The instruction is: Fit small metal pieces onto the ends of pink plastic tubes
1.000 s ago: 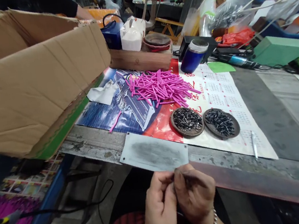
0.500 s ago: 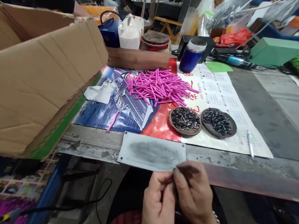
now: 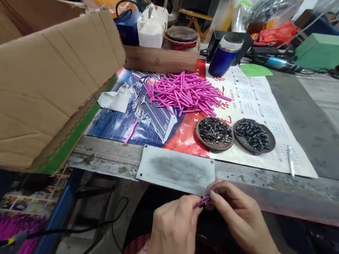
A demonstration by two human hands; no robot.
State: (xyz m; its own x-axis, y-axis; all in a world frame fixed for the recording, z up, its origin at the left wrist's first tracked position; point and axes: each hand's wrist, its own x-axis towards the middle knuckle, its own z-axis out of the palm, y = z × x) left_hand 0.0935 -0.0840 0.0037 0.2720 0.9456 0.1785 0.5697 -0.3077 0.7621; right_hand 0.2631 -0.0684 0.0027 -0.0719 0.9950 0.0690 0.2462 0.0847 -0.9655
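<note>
"At the near edge of the bench (image 3: 107,158), in the head view, what's being held?"

"A thin pink piece (image 3: 203,201), pinched between the left hand (image 3: 174,232)'s thumb and fingers."

"And the right hand (image 3: 243,220)?"

"Its fingers are bunched at the piece's other end; whether they grip it, I can't tell."

"So where's the piece?"

"Between both hands, just by the near edge of the grey plate (image 3: 176,169)."

"Beyond that?"

"Pink sticks (image 3: 186,92) heaped on a printed sheet (image 3: 279,127), two dishes (image 3: 219,148) of dark bits nearer."

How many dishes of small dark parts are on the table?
2: the left dish, by the pink pile; the right dish, beside the first. The cardboard box may hide more.
</note>
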